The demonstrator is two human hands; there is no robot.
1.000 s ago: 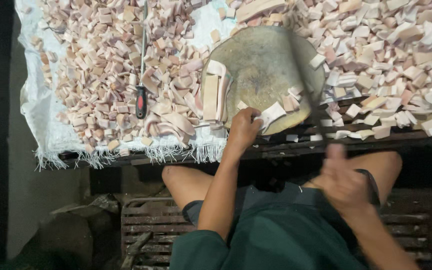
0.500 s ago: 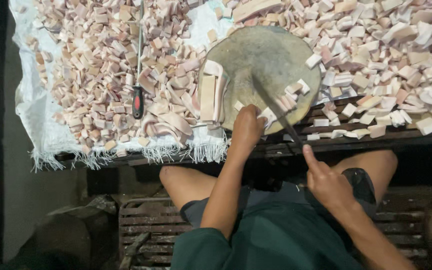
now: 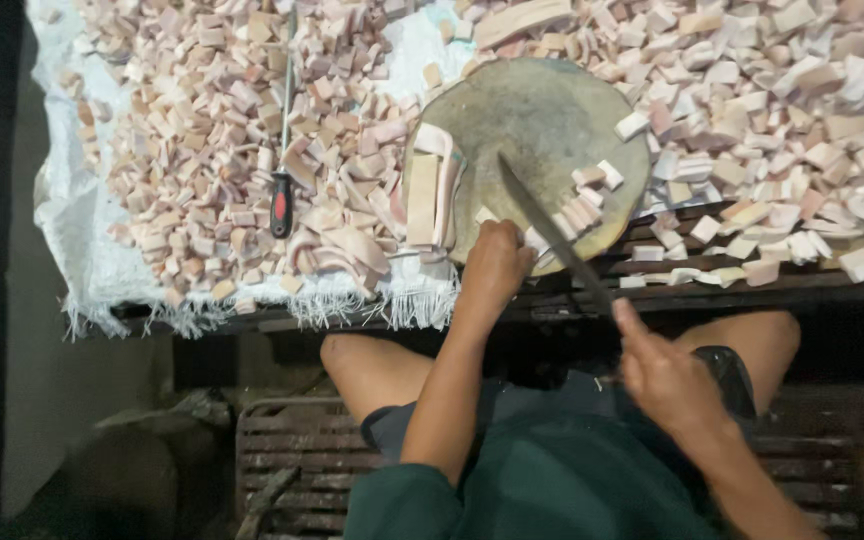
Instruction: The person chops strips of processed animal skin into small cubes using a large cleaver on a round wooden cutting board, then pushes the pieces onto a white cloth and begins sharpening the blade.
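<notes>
On the round block (image 3: 542, 130) at the desk edge, my left hand (image 3: 495, 265) pinned the strip (image 3: 557, 225) in a closed grip, while my right hand (image 3: 664, 375) gripped the knife (image 3: 550, 232), its blade slanting up-left across the strip.

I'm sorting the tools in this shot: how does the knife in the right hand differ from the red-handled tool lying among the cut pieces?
The knife is gripped by the right hand and slants over the round chopping block; the red-handled tool lies unheld on the pale pieces, pointing straight away. The knife's blade is broad and dark; the tool's shaft is thin and bright. The knife's handle is hidden in the hand; the tool's shows. Both are long and narrow.
</notes>
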